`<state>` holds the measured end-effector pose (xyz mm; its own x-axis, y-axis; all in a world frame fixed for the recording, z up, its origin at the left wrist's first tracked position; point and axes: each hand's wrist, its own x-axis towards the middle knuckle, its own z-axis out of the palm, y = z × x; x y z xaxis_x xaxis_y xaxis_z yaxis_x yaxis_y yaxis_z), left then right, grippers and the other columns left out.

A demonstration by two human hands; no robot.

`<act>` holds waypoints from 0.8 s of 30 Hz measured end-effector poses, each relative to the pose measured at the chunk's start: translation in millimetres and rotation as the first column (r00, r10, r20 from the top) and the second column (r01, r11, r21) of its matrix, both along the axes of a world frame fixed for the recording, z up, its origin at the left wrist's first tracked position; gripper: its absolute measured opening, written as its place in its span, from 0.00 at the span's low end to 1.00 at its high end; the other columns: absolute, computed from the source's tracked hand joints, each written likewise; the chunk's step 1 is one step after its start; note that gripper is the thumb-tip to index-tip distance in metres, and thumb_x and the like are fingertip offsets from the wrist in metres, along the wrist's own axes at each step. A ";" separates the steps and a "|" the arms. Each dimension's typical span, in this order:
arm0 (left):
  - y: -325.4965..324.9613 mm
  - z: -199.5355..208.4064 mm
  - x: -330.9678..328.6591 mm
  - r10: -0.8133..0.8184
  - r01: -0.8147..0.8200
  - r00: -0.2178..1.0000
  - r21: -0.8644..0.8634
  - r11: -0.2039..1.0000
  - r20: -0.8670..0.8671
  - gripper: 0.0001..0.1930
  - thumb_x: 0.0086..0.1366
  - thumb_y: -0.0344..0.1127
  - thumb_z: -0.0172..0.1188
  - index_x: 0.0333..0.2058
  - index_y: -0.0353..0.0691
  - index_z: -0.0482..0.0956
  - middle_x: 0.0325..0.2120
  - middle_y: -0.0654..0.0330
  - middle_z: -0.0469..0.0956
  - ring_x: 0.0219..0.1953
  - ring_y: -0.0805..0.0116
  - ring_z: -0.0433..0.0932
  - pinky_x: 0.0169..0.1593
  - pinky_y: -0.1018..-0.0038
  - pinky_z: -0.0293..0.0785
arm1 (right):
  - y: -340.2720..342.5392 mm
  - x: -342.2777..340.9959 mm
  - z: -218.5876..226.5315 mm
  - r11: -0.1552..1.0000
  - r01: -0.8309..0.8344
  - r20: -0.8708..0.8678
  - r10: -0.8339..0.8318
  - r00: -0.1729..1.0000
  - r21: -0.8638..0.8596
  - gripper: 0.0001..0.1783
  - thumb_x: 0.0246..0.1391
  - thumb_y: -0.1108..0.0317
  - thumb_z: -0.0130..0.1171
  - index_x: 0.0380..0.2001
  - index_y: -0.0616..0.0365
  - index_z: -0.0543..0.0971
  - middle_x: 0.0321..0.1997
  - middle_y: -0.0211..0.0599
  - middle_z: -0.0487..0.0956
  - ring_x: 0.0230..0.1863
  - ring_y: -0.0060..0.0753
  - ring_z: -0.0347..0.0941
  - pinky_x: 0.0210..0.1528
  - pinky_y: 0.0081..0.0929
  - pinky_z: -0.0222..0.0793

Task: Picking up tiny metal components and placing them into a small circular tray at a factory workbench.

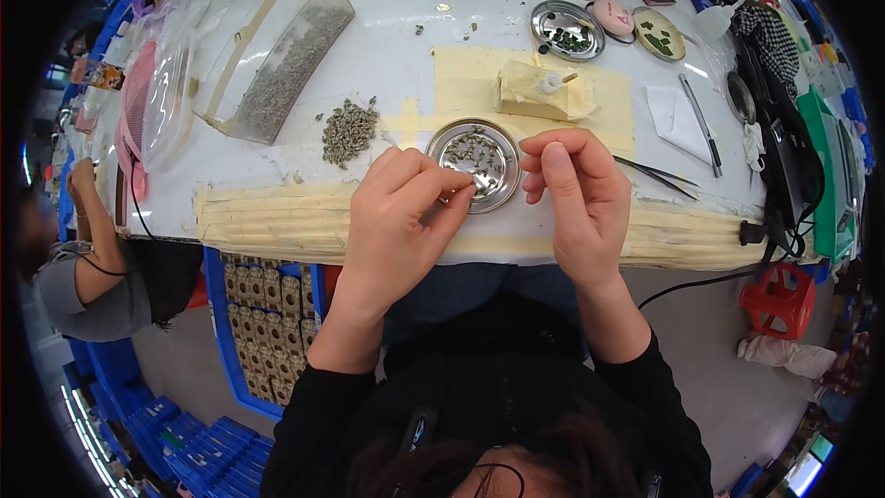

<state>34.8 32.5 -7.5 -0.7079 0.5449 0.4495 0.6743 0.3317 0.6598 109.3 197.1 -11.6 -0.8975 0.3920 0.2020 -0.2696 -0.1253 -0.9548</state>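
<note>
A round silver metal dish (479,127) with several small metal pieces in it lies in front of me near the table edge. My left hand (398,221) is over the dish's left rim, its thumb and forefinger pinched together. Whatever sits between those fingertips is too small to name. To the right of the dish I hold my right hand (588,207) raised, its fingers loosely curled and apart, with no object visible in it. Left of the dish is a loose pile of small metal pieces (348,132). Black tweezers (654,175) rest beyond my right hand.
A clear box of small grey pieces (293,65) lies at the left. Behind the dish stands a tape-covered block (539,97). Further right are a dish of dark green pieces (597,44), a white paper (668,115) and a pen (699,124). A blue crate (219,332) sits below the table edge.
</note>
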 end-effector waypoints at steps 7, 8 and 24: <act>1.4 6.0 -5.8 0.014 -0.017 0.999 -0.100 0.995 -0.030 0.06 0.50 0.24 0.68 0.29 0.36 0.83 0.21 0.60 0.72 0.27 0.63 0.71 0.32 0.70 0.66 | 0.1 -0.3 1.4 1.000 -0.010 0.008 0.010 1.000 0.009 0.09 0.66 0.69 0.51 0.40 0.65 0.77 0.33 0.30 0.77 0.30 0.13 0.68 0.34 0.12 0.66; 1.1 6.0 -7.2 0.018 -0.022 0.999 -0.090 0.996 -0.040 0.06 0.51 0.24 0.68 0.30 0.36 0.83 0.21 0.60 0.72 0.27 0.64 0.71 0.32 0.70 0.66 | -0.3 -0.6 1.9 1.000 -0.009 0.011 0.009 1.000 0.009 0.09 0.66 0.69 0.51 0.40 0.65 0.77 0.32 0.30 0.77 0.30 0.13 0.68 0.34 0.12 0.66; -29.7 8.0 -38.1 0.323 -0.341 0.937 -0.149 0.928 -0.130 0.04 0.54 0.24 0.65 0.31 0.32 0.81 0.25 0.57 0.76 0.30 0.64 0.74 0.36 0.71 0.69 | -0.1 -0.6 0.2 0.999 -0.007 0.021 0.006 1.000 0.041 0.09 0.66 0.70 0.51 0.40 0.65 0.77 0.32 0.30 0.77 0.30 0.13 0.68 0.34 0.13 0.66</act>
